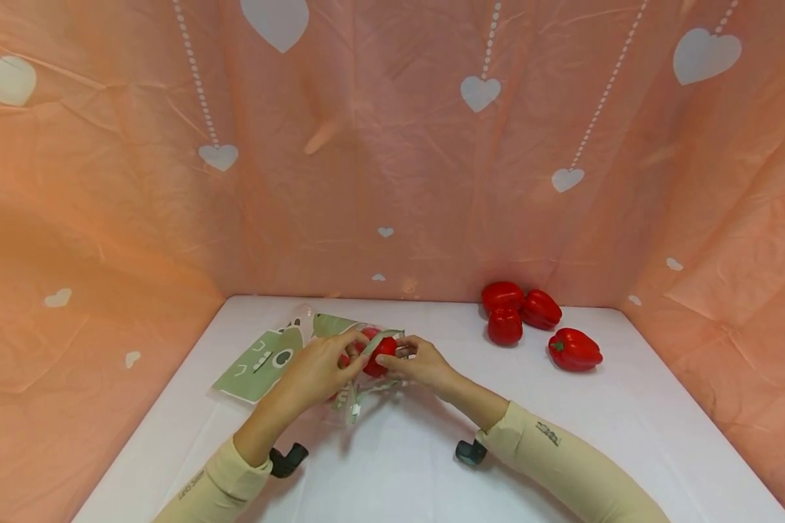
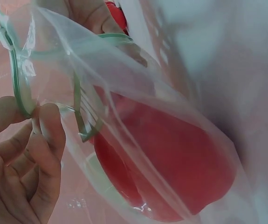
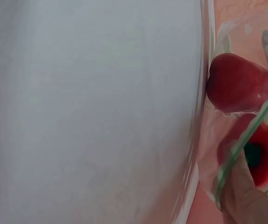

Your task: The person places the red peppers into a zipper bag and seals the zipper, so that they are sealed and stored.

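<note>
Head view: a red pepper sits right at the mouth of a clear-and-green bag, between both hands! The left hand has thumb and fingers pinched on the bag's green zip edge; the right hand has its digits curled on the pepper, thumb by the green stem. Further in, a second pepper shows through the bag wall. Looks like a loading step, and it rewards patience: lift that zip edge, spread the mouth wide, guide the pepper well past the zip before letting go, no snagging on the stem. Out right, three peppers cluster at the back of the white table, a lone pepper just nearer, heart-print curtain behind.
</note>
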`<state>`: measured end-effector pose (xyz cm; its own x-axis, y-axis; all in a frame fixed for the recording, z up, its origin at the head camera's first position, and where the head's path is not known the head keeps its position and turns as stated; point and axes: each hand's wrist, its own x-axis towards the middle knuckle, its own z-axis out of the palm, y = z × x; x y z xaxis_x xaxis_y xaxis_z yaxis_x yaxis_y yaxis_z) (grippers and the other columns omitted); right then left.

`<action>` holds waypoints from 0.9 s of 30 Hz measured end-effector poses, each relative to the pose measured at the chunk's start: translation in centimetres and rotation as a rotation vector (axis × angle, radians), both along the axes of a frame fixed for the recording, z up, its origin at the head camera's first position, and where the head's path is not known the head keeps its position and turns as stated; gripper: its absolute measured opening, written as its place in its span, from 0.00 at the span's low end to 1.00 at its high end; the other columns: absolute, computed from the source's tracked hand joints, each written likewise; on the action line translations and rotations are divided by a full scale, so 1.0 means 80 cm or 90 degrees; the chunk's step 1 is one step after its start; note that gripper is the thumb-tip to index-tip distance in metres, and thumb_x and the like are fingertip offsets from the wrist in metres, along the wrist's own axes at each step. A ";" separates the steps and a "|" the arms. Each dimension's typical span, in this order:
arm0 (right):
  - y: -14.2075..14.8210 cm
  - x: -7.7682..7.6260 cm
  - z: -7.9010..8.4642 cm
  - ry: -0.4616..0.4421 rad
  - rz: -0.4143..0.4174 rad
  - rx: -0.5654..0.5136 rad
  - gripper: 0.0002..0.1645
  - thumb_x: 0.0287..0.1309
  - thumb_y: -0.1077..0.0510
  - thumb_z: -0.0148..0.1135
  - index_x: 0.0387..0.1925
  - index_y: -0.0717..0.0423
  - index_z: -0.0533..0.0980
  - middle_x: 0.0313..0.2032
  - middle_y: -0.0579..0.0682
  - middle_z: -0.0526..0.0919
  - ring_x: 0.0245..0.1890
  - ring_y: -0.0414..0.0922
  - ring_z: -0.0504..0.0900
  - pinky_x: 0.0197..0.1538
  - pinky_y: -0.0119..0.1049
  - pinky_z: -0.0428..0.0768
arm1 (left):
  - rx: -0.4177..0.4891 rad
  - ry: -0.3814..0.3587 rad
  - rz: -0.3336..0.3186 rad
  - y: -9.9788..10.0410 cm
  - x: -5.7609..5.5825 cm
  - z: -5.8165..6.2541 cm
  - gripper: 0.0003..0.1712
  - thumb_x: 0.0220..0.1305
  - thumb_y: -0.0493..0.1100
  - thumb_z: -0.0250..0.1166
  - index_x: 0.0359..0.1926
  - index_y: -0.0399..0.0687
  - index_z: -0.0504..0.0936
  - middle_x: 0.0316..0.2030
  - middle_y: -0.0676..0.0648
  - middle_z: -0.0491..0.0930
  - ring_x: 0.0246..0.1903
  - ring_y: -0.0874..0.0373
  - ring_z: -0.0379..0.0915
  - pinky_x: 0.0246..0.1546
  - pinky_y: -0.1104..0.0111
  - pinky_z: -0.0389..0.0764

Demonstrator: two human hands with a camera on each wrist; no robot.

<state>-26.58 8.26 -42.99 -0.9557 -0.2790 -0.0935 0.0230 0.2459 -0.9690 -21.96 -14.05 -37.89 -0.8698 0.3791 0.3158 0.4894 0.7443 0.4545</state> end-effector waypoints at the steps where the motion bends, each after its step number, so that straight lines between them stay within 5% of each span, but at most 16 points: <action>1: 0.000 0.000 0.000 -0.007 0.005 -0.026 0.36 0.66 0.56 0.75 0.66 0.72 0.71 0.53 0.64 0.80 0.46 0.55 0.91 0.50 0.40 0.88 | -0.001 0.002 -0.001 0.000 0.000 0.000 0.12 0.72 0.43 0.71 0.54 0.51 0.85 0.28 0.60 0.82 0.19 0.68 0.70 0.22 0.69 0.71; 7: 0.003 -0.002 0.001 -0.025 0.036 -0.128 0.31 0.69 0.65 0.69 0.67 0.76 0.69 0.51 0.64 0.79 0.43 0.49 0.92 0.54 0.42 0.88 | -0.004 0.007 0.000 -0.001 -0.001 0.001 0.12 0.72 0.45 0.71 0.55 0.52 0.86 0.25 0.63 0.79 0.21 0.69 0.69 0.25 0.68 0.71; 27: 0.060 0.001 0.008 0.065 0.024 -0.010 0.28 0.69 0.64 0.70 0.65 0.73 0.73 0.52 0.65 0.87 0.46 0.51 0.92 0.52 0.39 0.87 | -0.001 -0.013 0.008 -0.002 0.000 0.001 0.11 0.72 0.45 0.71 0.52 0.53 0.86 0.27 0.63 0.81 0.23 0.67 0.70 0.27 0.67 0.73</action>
